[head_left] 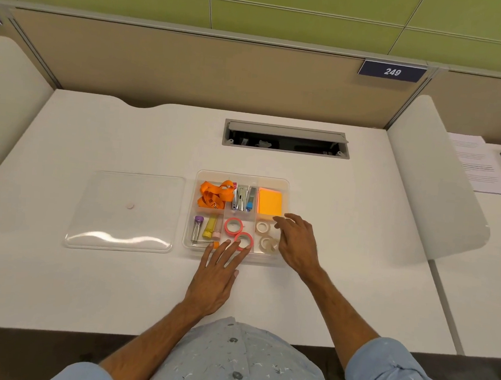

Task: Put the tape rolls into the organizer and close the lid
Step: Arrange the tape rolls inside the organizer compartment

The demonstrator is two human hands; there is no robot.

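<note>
Lying open on the white desk (330, 225), the clear organizer (285, 182) serves as the landmark. Its lid (129, 211) rests flat on the desk just left of it, apart from it. Two pink tape rolls (234, 226) sit in the organizer's near middle compartment, and two pale tape rolls (262, 227) sit in the near right one. The left hand (217, 272) reaches over the organizer's near edge, fingers spread, their tips at the nearer pink roll (244, 240); whether they press it I cannot tell. The right hand (297, 242) hovers over the near right corner, fingers loosely curled and slightly apart, holding nothing that I can see. The far compartments hold an orange lanyard (213, 194), a stapler (242, 197) and orange notes (269, 201); small tubes (210, 226) lie in the near left one.
</note>
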